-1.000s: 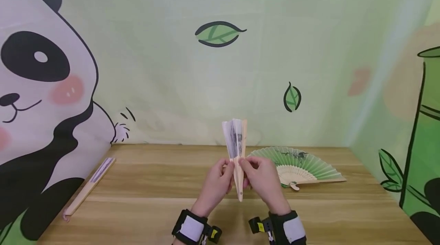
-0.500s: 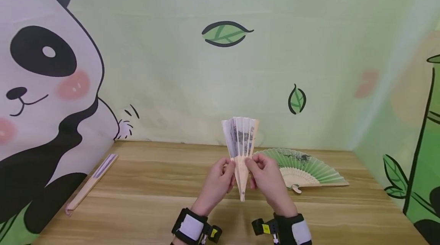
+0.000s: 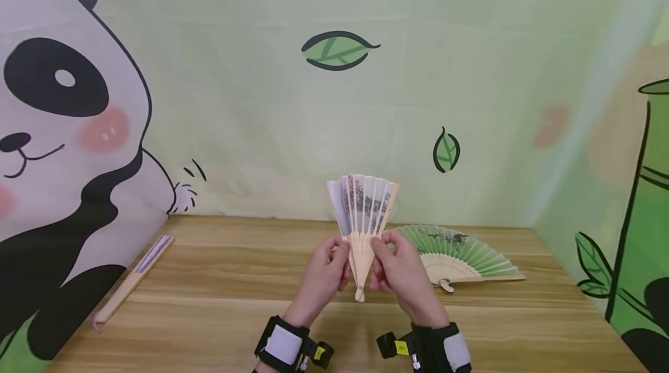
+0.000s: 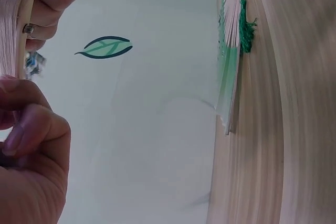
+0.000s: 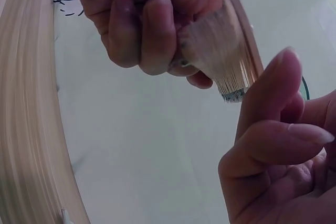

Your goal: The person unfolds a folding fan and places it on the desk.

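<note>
Between both hands stands a partly spread folding fan (image 3: pixel 368 204), pale with a printed dark and pinkish picture and light wooden ribs. Its pivot end points down towards the person. My left hand (image 3: pixel 325 268) pinches the left edge by the ribs, thumb in front. On the other edge my right hand (image 3: pixel 403 271) grips the outer rib the same way. Stacked ribs (image 4: pixel 10 35) show edge-on in the left wrist view. Seen from the right wrist, the fan's rib bundle (image 5: pixel 226 45) is partly hidden by fingers.
A spread green folding fan (image 3: pixel 455 248) lies on the wooden table (image 3: pixel 235 326), behind the right hand; its green tassel (image 4: pixel 245 27) shows in the left wrist view. Towards the left edge lies a closed fan (image 3: pixel 133 280). A printed backdrop (image 3: pixel 251 129) rises behind the table.
The held fan has spread from a narrow wedge to a wider one, showing more of its picture. The hands have moved slightly apart, both still gripping it.
</note>
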Demonstrator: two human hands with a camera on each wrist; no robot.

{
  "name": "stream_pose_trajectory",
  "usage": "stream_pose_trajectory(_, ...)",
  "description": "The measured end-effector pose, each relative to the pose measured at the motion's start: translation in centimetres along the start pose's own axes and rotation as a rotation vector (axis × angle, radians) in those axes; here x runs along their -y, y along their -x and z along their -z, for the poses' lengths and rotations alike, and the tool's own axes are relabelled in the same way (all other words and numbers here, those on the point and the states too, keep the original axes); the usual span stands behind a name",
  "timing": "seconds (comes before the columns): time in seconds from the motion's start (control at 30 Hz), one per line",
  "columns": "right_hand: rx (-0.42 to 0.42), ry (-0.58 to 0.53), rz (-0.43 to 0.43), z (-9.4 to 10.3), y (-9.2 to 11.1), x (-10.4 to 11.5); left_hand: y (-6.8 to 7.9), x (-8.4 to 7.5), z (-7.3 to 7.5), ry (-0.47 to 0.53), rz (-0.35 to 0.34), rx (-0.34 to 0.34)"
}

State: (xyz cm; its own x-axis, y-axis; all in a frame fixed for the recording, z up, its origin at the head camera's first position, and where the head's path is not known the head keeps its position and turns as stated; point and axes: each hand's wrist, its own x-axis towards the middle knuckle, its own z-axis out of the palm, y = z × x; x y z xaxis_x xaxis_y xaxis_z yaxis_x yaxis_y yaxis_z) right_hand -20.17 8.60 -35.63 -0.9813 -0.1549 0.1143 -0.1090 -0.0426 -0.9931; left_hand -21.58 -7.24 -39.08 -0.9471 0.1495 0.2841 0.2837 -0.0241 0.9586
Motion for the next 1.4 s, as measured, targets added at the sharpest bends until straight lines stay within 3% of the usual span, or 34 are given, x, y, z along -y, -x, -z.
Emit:
stream_pose_trajectory(0.8,0.058,-0.037,-0.011,0.6,0.2,0.5,0.0,-0.5,0.1,0.056,0.007,-0.021)
stream_pose_trajectory(1.4,0.016,-0.092,0.057,-0.2,0.1,0.7,-0.1,-0.5,0.7,0.108,-0.022,-0.067)
